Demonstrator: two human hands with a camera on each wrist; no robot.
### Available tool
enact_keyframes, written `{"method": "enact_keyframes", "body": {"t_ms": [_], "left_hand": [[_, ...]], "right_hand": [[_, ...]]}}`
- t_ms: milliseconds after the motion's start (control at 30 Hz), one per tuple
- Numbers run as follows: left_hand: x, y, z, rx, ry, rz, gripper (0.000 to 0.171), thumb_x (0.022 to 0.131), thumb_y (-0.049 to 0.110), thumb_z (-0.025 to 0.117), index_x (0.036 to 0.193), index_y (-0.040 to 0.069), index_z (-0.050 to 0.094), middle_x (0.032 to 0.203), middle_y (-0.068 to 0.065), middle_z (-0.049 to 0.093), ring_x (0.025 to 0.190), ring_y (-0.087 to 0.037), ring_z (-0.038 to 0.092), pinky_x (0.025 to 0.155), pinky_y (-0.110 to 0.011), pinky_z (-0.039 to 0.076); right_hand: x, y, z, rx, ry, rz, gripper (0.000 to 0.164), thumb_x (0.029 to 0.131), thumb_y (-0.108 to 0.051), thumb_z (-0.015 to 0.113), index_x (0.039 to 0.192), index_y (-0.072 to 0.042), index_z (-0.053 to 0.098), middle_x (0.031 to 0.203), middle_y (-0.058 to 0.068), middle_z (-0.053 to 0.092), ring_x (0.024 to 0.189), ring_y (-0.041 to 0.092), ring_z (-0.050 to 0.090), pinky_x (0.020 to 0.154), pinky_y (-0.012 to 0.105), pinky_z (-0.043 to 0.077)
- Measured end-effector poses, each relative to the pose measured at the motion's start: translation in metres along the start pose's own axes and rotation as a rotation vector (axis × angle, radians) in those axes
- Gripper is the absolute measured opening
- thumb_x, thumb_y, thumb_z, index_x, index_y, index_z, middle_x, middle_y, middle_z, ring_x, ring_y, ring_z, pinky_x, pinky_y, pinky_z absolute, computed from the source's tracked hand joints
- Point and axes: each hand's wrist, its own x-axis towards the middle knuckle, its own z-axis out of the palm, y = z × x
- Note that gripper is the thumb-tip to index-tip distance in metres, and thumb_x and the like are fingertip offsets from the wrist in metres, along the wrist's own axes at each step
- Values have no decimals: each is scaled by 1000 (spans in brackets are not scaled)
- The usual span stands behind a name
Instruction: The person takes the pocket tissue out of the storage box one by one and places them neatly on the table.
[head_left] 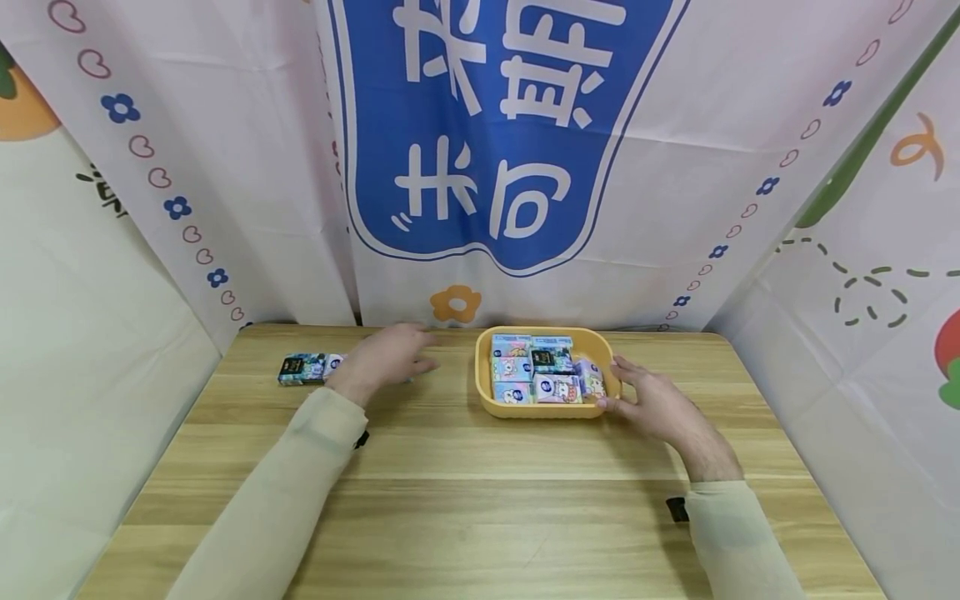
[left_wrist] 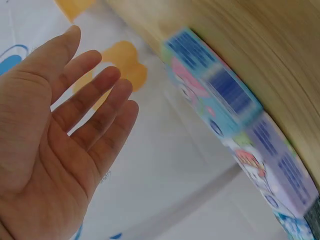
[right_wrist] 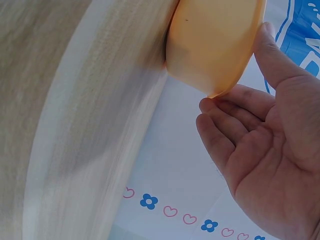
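My left hand [head_left: 390,357] is over the left part of the table, fingers spread and holding nothing. Beneath and beside it lies a row of small printed packs, like pocket tissues: a dark pack [head_left: 302,369], a purple-white pack [left_wrist: 282,165] and a light blue pack [left_wrist: 215,82]. In the head view the hand mostly hides the blue one. A yellow plastic basket [head_left: 482,367] stands right of centre. My right hand [head_left: 652,402] grips its right end, thumb at the near corner, fingers further back. Inside are several similar packs, including a dark pack [head_left: 551,360] and a tilted purple pack [head_left: 590,379].
The wooden table [head_left: 480,517] runs back to a printed cloth [head_left: 285,167] hanging behind it. More white cloth hangs at both sides. Dark wrist straps show at both sleeves.
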Motion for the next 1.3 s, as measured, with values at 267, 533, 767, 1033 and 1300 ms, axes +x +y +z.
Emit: {"method": "enact_keyframes", "body": {"t_ms": [267,533,767,1033,1300], "left_hand": [[9,22,1,-18,27,28,45,116,32,77,155,9,75,166,-21,70,154,-43,69,134,-60,56],[17,42,9,-49,44,53,44,117,33,76,155,11,76,159,-16,74,147,-36,74,130,-54,61],[25,56,18,-54,93,82,44,116,32,79,155,12,76,157,-13,76,144,-33,74,129,-51,62],[33,78,25,-84,123,78,45,115,31,80,155,13,76,163,-11,72,154,-33,68,136,-51,56],[42,102,32,-110,125,62,50,118,35,74,165,18,68,173,-8,66,162,-31,62,141,-51,50]], "right_hand": [[-1,-1,-1,1,-1,0,81,113,-44,80,171,5,52,189,28,35,171,61,39,140,77,36],[0,-1,1,-2,1,-1,80,113,-43,80,171,5,53,189,28,36,171,60,39,140,77,36],[-1,-1,-1,1,-4,5,81,113,-46,79,171,5,53,189,28,36,171,61,38,139,78,36],[0,-1,0,1,-7,11,85,112,-48,79,172,4,50,189,27,35,172,60,37,140,77,35],[1,0,0,2,-13,18,87,112,-50,79,174,4,48,189,27,34,172,60,37,140,77,36]]}}
